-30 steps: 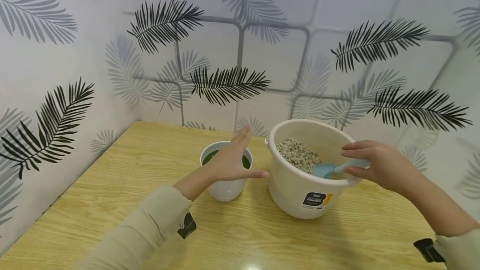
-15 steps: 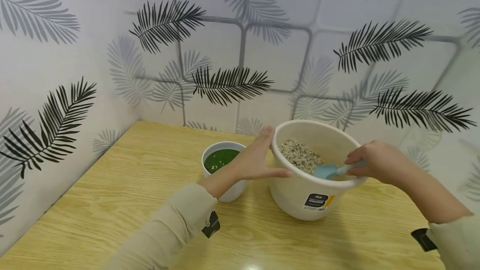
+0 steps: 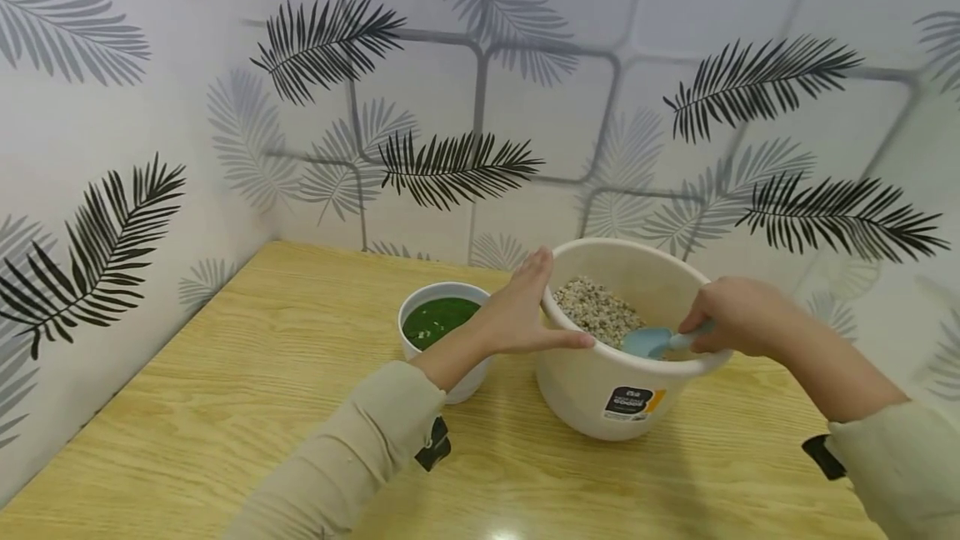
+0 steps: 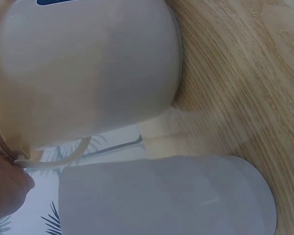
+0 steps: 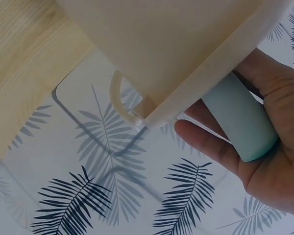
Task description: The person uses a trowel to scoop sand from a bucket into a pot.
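Observation:
A cream plastic bucket (image 3: 577, 394) stands on the table, with a bed of pale, speckled gravel-like grains (image 3: 596, 309) inside. My left hand (image 3: 513, 315) holds the bucket's left rim, its thumb stretched along the front of the rim. In the left wrist view part of that hand (image 4: 7, 186) shows beside the bucket's handle joint. My right hand (image 3: 738, 315) reaches over the right rim and grips a light blue scoop (image 3: 647, 342), whose blade rests at the grains. From the right wrist view, the scoop's handle (image 5: 242, 120) lies between thumb and fingers.
Left of the bucket stands a white pot (image 3: 467, 386) with dark green contents (image 3: 438, 319), partly behind my left forearm. A light wood table (image 3: 225, 407) meets the leaf-patterned wall (image 3: 540, 123) at the back and left.
My left hand has moved right from over the white pot to the bucket's rim. My right hand has shifted slightly left and closed further round the scoop handle.

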A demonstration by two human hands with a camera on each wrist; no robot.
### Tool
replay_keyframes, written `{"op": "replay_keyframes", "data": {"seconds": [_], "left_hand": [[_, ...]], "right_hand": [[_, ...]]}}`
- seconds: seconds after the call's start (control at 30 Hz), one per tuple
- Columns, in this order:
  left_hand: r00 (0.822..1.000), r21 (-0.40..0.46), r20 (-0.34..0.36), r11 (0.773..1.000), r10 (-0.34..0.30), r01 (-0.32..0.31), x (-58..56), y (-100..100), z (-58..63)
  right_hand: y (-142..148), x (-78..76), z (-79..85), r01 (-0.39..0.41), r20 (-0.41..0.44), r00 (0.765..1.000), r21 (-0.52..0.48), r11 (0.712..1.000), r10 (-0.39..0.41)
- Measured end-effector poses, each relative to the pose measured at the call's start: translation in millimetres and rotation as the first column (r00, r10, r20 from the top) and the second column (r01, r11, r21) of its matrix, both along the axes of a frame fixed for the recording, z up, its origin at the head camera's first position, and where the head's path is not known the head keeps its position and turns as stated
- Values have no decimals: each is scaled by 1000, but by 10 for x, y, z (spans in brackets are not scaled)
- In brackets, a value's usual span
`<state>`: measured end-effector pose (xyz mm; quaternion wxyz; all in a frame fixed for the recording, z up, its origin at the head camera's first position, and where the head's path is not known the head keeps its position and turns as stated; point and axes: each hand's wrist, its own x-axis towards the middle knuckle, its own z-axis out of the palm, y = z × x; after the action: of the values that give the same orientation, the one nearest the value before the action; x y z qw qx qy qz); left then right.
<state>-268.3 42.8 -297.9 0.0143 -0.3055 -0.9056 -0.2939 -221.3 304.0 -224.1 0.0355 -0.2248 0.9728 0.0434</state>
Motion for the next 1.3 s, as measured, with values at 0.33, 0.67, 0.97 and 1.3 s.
{"op": "replay_keyframes", "data": {"seconds": [0.33, 0.67, 0.97, 1.3], "left_hand": [[1000, -8, 15, 1000, 18, -18, -17, 3, -26], [1000, -16, -4, 1000, 17, -17, -31, 9, -42], [1000, 1, -24, 1000, 10, -10, -33, 22, -61], [999, -7, -31, 1000, 12, -13, -28, 24, -55]], "right_hand": [[-21, -28, 1, -23, -38, 999, 5, 1000, 23], [-6, 1, -37, -56, -70, 996, -60, 997, 52], [-5, 36, 34, -46, -26, 999, -120, 992, 43], [-87, 15, 72, -66, -57, 997, -145, 987, 58]]}}
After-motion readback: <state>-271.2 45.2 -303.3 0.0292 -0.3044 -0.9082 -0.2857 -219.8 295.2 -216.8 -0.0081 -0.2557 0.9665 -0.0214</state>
